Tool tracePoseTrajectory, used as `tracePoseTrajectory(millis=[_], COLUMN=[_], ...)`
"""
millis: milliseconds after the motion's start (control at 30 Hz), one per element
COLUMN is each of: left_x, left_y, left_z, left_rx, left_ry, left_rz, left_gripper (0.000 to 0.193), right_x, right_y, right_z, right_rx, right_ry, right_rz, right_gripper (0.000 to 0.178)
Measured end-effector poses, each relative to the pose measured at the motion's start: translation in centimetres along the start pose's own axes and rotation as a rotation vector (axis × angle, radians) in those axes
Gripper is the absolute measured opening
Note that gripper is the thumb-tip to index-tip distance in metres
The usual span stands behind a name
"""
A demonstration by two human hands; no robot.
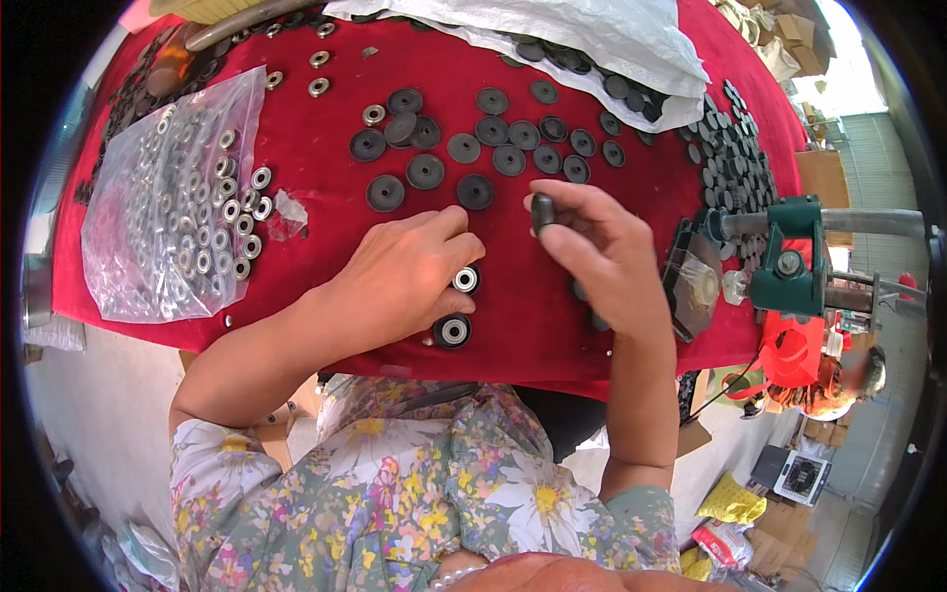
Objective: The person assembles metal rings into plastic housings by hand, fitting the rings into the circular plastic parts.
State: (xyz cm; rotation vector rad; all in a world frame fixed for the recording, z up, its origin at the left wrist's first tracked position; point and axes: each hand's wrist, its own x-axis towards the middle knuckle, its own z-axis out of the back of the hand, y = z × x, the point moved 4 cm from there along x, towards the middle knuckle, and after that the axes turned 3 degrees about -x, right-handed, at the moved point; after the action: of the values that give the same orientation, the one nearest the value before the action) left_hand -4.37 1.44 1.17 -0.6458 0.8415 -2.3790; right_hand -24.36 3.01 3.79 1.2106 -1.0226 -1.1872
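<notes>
Head view now: the left hand (414, 276) grips a silver-centred black disc (466, 280) between thumb and fingers; the right hand (607, 252) pinches a small dark piece (543, 211) above red cloth (311, 148)!

The left hand (419, 271) grips a metal-centred black disc (465, 280) between thumb and fingers; a second metal-centred piece (453, 331) lies just below. The right hand (607, 252) holds a small dark cylindrical part (543, 212), raised at the fingertips. Beyond, plain black discs (464, 148) lie scattered on red cloth (330, 168). A clear bag (118, 286) of metal rings stands left; a green metal fixture (789, 257), right.
</notes>
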Motion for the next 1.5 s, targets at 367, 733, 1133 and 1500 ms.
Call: tracePoseTrajectory(millis=[367,733,1133,1500], left_x=[0.1,-0.2,0.0,-0.1], left_y=[-0.3,-0.6,-0.7,-0.7], left_z=[-0.1,-0.2,-0.2,-0.2], left_rx=[0.044,0.079,0.066,0.069], left_ry=[0.059,0.081,0.084,0.062], left_rz=[-0.017,-0.058,-0.047,-0.075], left_gripper=[0.041,0.039,0.038,0.038], right_x=[5.3,7.2,9.3,7.2], right_y=[-1.2,-2.4,-4.3,-1.6], right_z=[-3.8,10.3,17.6,9.8], right_rx=[-1.130,-1.262,-1.351,-0.989], right_ry=[-0.042,-0.382,-0.491,-0.116], right_rz=[0.344,-0.211,-0.313,-0.160], right_gripper=[0.033,0.035,0.030,0.042])
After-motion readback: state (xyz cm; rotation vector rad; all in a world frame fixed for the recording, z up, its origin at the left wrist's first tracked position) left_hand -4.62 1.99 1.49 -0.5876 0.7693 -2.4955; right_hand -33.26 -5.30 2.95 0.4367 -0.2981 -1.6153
